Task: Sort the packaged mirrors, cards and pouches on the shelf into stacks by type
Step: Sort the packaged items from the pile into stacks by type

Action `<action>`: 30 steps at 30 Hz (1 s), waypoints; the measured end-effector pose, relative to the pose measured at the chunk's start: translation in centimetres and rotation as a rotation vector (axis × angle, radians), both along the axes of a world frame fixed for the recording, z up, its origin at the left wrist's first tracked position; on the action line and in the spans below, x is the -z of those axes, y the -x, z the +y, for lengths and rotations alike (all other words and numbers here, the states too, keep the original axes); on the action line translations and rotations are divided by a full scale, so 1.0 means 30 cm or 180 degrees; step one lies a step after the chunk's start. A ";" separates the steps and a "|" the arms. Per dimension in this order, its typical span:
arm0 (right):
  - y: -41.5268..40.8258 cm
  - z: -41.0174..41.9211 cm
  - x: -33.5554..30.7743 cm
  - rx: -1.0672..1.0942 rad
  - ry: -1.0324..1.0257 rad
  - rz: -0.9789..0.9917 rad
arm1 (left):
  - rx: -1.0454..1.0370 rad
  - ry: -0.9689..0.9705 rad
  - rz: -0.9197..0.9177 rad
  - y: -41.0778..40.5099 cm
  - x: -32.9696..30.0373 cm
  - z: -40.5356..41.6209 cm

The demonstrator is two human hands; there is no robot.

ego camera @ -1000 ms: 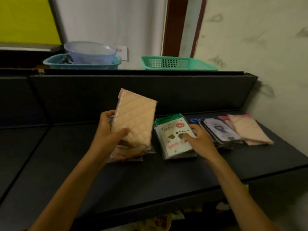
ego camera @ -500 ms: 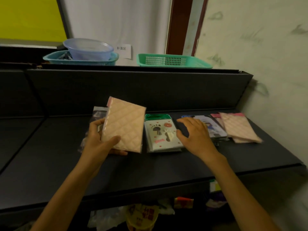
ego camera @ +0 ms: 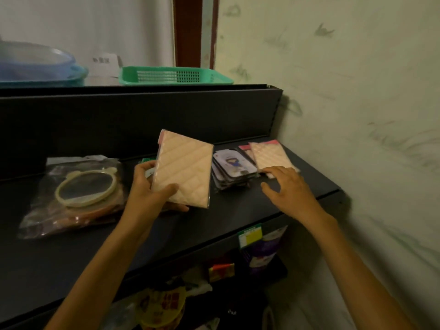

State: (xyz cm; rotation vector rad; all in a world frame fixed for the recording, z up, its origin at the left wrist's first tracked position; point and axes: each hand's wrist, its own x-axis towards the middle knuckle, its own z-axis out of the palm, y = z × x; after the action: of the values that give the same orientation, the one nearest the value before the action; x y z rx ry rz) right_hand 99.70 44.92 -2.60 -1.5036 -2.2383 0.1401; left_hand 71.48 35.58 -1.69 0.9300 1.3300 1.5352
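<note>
Left hand (ego camera: 148,194) grips a quilted peach pouch (ego camera: 184,169) in clear wrap, thumb curled across its lower front corner, fingers behind it. The pouch stands tilted, raised off the dark shelf (ego camera: 166,236). I can't see how many fingers back it; only one fingertip shows under the bottom edge. A green-edged packet (ego camera: 147,161) peeks out behind the hand and pouch; nearly all of it is hidden, so I can't say what it is.

Right hand (ego camera: 289,189) is spread, fingers straight and fanned, holding nothing. Its fingertips reach the near edge of a second stack of peach pouches (ego camera: 270,154) at the shelf's right end. Whether they actually touch the wrap I can't tell.

Between the two hands sits a stack of illustrated cards (ego camera: 232,169), fanned slightly, just beside the pouch stack. The print on the top card is too blurred to read.

Left of the held pouch, packaged mirrors (ego camera: 82,186) lie piled in clear bags, a cream round-framed one on top; the lower ones are a blur of orange and plastic.

On the ledge above: a green basket (ego camera: 171,76), and a blue tub (ego camera: 35,65) cut off by the left edge. Below the shelf, hanging goods are dim and unreadable.
</note>
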 end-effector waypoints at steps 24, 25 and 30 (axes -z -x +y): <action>-0.523 0.526 0.048 -0.0304 0.0256 0.0285 | -0.0218 0.0364 0.0770 -0.733 -0.032 0.623; -0.530 0.536 0.045 -0.0313 0.0277 0.0300 | -0.0236 0.0453 0.0788 -0.744 -0.032 0.648; -0.557 0.580 0.036 -0.0347 0.0268 0.0346 | -0.0137 0.0719 0.1318 -0.779 -0.005 0.725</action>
State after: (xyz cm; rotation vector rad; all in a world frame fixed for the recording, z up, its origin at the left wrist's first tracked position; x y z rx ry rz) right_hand 116.42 62.30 -3.68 -1.3810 -2.2521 0.3451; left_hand 94.85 57.33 -1.55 1.1164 1.7842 1.2286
